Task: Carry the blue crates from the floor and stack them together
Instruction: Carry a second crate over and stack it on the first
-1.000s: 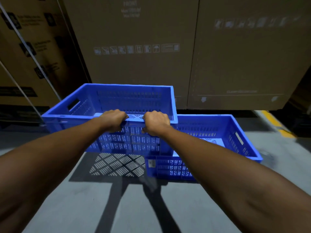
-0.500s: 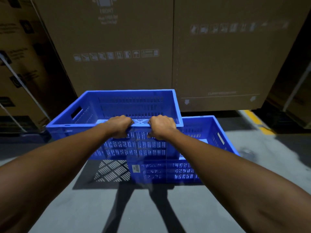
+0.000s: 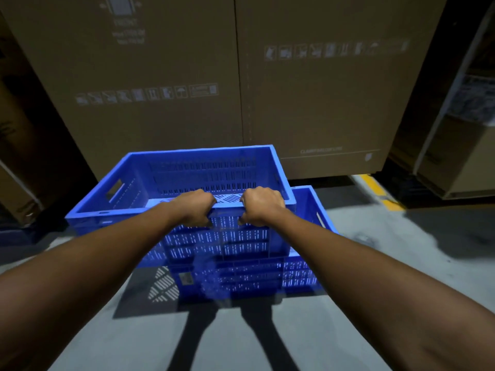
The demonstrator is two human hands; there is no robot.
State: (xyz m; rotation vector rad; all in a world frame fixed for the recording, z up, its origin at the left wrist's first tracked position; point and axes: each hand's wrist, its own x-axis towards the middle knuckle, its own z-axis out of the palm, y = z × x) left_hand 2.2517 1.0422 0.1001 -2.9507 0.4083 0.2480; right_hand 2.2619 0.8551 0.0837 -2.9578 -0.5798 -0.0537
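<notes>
Currently, upper blue crate (image 3: 192, 178) is held off the floor, overlapping the lower blue crate (image 3: 302, 274), which sits on the grey floor (image 3: 375, 303). Upper crate is offset to the left: its left end overhangs bare floor, and the lower crate's right rim shows uncovered. Whether the two crates touch cannot be told. Far side: cardboard boxes (image 3: 308, 103) stand close behind both crates, little room there. Right: open floor out to a yellow floor line (image 3: 375, 187). Near: clear floor, crossed by shadows.

Left hand (image 3: 197, 207) and right hand (image 3: 261, 206) each have a closed grip on the upper crate's near rim, close together near the middle, fingers curled over the edge, knuckles up. Both forearms reach forward, nearly straight.
</notes>
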